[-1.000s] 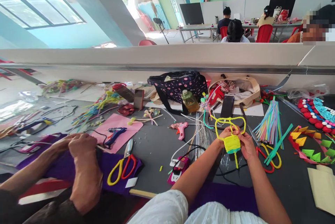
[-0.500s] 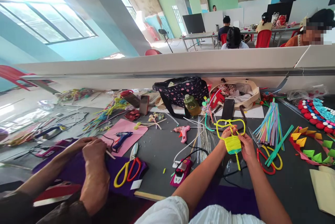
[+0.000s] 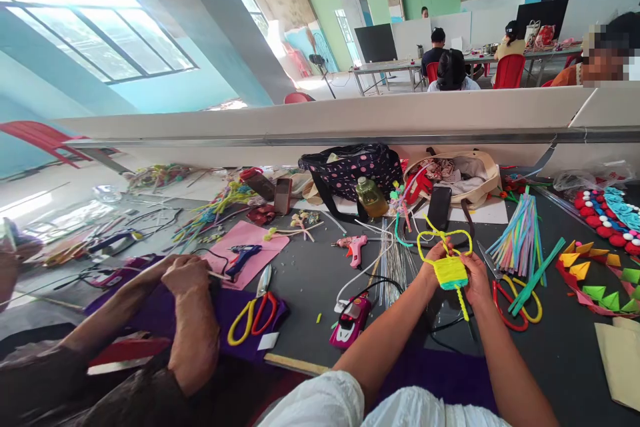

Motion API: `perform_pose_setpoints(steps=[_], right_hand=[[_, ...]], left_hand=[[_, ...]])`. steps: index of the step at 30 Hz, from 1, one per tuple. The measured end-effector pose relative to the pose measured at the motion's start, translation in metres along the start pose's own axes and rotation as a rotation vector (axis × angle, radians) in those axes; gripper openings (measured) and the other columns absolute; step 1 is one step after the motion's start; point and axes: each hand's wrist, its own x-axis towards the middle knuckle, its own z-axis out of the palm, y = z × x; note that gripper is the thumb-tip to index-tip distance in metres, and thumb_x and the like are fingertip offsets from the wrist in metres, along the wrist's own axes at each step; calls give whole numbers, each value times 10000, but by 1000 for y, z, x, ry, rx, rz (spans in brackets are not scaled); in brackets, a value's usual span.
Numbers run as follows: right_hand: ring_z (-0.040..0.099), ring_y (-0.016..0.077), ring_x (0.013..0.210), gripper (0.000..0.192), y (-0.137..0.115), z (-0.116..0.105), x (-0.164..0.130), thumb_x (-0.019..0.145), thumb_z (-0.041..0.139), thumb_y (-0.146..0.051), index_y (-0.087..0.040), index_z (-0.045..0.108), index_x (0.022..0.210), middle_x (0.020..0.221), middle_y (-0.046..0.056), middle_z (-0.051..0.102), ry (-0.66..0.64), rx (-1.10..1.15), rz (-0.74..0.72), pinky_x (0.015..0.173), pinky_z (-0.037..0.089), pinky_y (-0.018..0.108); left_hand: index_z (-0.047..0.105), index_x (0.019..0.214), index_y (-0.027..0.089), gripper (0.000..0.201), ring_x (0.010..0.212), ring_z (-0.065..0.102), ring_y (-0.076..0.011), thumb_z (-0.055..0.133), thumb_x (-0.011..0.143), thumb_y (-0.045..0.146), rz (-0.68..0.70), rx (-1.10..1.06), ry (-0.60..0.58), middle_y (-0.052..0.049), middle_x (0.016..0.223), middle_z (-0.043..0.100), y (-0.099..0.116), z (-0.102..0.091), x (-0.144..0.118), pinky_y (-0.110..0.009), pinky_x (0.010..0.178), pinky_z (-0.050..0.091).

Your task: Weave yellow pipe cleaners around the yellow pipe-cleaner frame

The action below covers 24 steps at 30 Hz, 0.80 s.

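Note:
Both my hands hold a yellow pipe-cleaner craft [image 3: 451, 272] above the dark table. Its body is a tightly wound block with a green band along the bottom. Two bent loops rise from its top, one loose tip sticks up, and a twisted stem hangs below. My left hand [image 3: 436, 262] is closed at the base of the loops. On the other side, my right hand [image 3: 476, 279] pinches the block's right edge, close to the right loop. Just right of it lie scissors [image 3: 511, 307] with red and yellow handles.
A bundle of pastel pipe cleaners [image 3: 517, 234] stands at right. Pink glue gun [image 3: 355, 249], wires [image 3: 393, 267] and a magenta device [image 3: 351, 322] lie left of my hands. Behind are a phone [image 3: 439, 207] and bags [image 3: 350, 170]. A co-worker's hands [image 3: 185, 274] work at left.
The craft has tilted, its stem now slanting to the lower right. The loops look narrower, and a loose yellow tip now points up. The whole view has shifted slightly.

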Motion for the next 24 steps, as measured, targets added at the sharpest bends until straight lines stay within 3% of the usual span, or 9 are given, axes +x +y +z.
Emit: perform_pose_setpoints(steps=[6, 11, 16, 20, 24], right_hand=[[667, 192, 641, 242, -1, -1, -1, 611, 793, -322, -207, 617, 732, 673, -11, 689, 1, -9, -6, 565, 498, 277], [667, 191, 636, 250, 1, -1, -1, 611, 793, -312, -217, 573, 681, 626, -30, 672, 23, -15, -25, 572, 500, 278], [671, 196, 666, 249, 2, -2, 0, 624, 782, -332, -222, 571, 695, 671, -19, 692, 37, -21, -47, 596, 506, 290], [658, 190, 657, 268, 1, -4, 1, 628, 778, -366, -212, 580, 722, 682, -13, 686, 62, -67, -97, 604, 500, 293], [610, 146, 595, 281, -3, -8, 4, 625, 789, -356, -205, 590, 754, 663, -40, 650, 138, -49, -179, 599, 478, 274]], left_hand=[[658, 680, 132, 151, 498, 600, -166, 624, 810, 200, -189, -112, 68, -36, 539, 624, 3, -5, -3, -298, 625, 473], [617, 687, 132, 211, 485, 585, -141, 546, 871, 208, -215, -207, 148, -32, 558, 625, 2, -9, -2, -276, 658, 481], [547, 604, 148, 270, 531, 622, -213, 472, 856, 209, -294, -244, 209, -88, 575, 624, -2, -10, 0, -376, 690, 512], [554, 602, 148, 295, 607, 658, -256, 449, 863, 237, -295, -280, 236, -110, 618, 645, -3, -12, -3, -417, 696, 521], [584, 703, 134, 266, 647, 670, -194, 428, 908, 197, -209, -324, 222, -98, 726, 683, 7, -17, -9, -338, 705, 530]])
